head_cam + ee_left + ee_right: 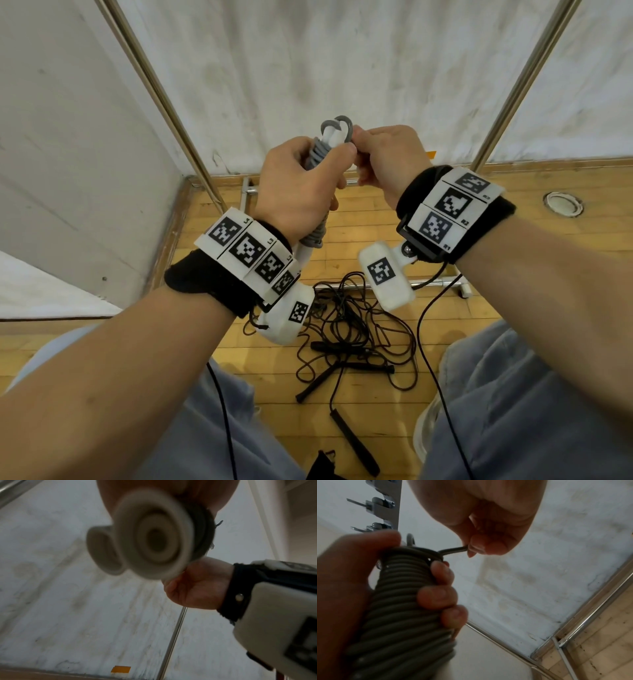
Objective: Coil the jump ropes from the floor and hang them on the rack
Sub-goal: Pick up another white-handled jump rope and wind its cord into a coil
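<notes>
Above the tangle of black ropes (346, 329) on the floor, the left hand (298, 192) wraps the grey rope (402, 601), wound tightly round its white handles (150, 534). The right hand (387, 161) pinches its loose end loop (344, 126); the bundle looks light, springy and apt to unwind, so it is best held round the middle.

I see a wooden floor (428, 219) with a tangle of black jump ropes (349, 329) lying loose on it, black handles (356, 445) spread toward me. The rack's metal base bar (438, 282) rests on the boards just behind the tangle. A round floor fitting (563, 204) sits far right.
</notes>
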